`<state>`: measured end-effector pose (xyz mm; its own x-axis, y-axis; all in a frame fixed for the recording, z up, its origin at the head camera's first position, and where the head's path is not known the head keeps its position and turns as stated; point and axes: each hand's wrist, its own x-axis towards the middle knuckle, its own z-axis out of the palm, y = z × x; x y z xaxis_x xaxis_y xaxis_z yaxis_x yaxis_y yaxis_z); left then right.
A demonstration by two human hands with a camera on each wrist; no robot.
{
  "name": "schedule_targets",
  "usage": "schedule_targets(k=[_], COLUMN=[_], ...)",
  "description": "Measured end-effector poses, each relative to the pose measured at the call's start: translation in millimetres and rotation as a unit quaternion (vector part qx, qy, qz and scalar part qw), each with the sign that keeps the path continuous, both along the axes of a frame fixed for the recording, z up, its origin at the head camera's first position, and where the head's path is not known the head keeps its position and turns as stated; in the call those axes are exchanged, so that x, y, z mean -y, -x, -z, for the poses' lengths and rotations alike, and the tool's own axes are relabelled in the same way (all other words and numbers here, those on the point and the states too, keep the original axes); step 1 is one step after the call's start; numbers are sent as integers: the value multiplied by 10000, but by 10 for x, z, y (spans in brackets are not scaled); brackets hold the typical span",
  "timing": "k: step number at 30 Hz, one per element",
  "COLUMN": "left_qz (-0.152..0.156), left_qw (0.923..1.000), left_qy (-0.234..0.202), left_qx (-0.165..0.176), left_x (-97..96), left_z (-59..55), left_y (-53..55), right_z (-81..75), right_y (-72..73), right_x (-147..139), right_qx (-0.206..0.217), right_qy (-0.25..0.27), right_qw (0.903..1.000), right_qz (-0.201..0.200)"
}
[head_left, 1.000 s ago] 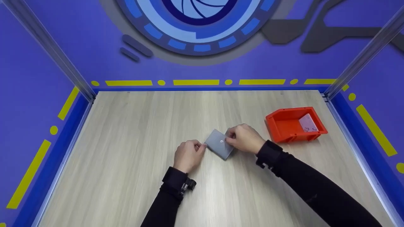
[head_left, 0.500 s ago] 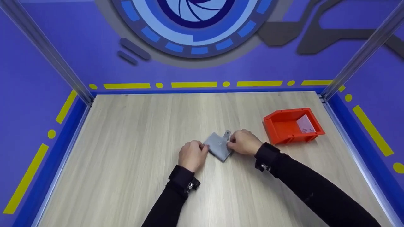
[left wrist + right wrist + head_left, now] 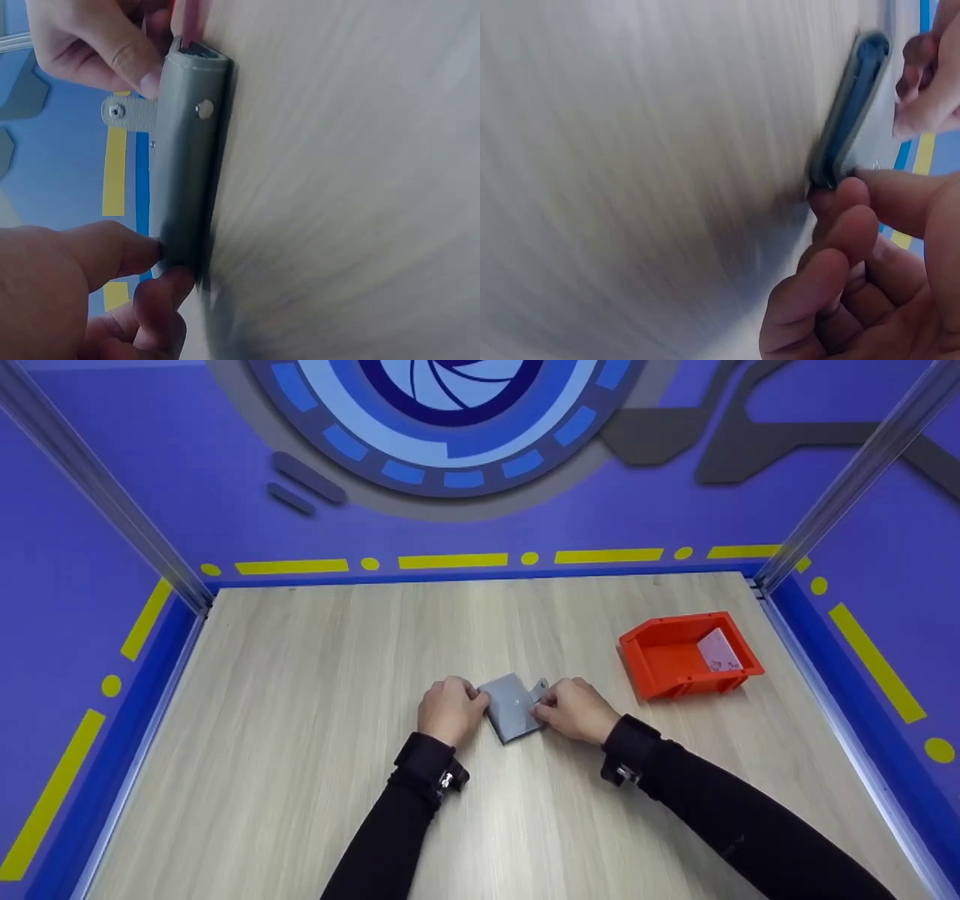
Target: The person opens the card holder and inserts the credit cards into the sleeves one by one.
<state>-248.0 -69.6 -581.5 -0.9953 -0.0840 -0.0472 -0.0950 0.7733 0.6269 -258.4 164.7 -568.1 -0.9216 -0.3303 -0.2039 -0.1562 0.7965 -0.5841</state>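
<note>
A small grey wallet point(image 3: 510, 712) lies at an angle on the table between both hands. Its strap point(image 3: 539, 688) sticks out past the far right edge; a metal snap shows at the strap's end in the left wrist view. Another metal stud point(image 3: 205, 109) sits on the wallet's rounded side. My left hand point(image 3: 452, 711) pinches the left edge between thumb and fingers. On the opposite edge, beside the strap, my right hand point(image 3: 576, 709) pinches the wallet with thumb and fingertips. The right wrist view shows the wallet's folded end point(image 3: 851, 112), with dark layers inside.
A red-orange open bin point(image 3: 667, 660) stands on the wooden table point(image 3: 315, 675) at the right, with a pinkish printed card point(image 3: 718, 649) leaning inside. Blue printed walls point(image 3: 420, 529) enclose the table at the back and sides.
The wallet has turned clockwise in the head view. Its strap, hidden at first, now sticks out beside the right hand. My left hand has moved further onto the left edge.
</note>
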Motion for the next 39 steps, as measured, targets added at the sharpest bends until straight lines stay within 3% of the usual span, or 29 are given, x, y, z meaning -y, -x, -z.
schedule_targets(k=[9, 14, 19, 25, 32, 39], left_qz=[-60, 39, 234, 420, 435, 340], left_qw=[9999, 9998, 9995, 9988, 9987, 9993], left_qy=[40, 144, 201, 219, 241, 154], left_qx=[-86, -89, -100, -121, -95, -5], left_x=[-63, -61, -17, 4, -51, -82], left_z=[47, 54, -30, -92, -37, -2], left_y=[29, -45, -216, -378, -402, -390], right_z=[116, 95, -30, -168, -198, -224], right_y=[-174, -197, -151, -56, 13, 61], right_x=[93, 71, -8, -54, -31, 30], right_qx=[-342, -296, -217, -447, -583, -109], right_qy=[251, 140, 45, 133, 32, -6], right_qw=[9990, 9995, 9996, 9985, 9981, 9999], right_qz=[-111, -1, 201, 274, 206, 63])
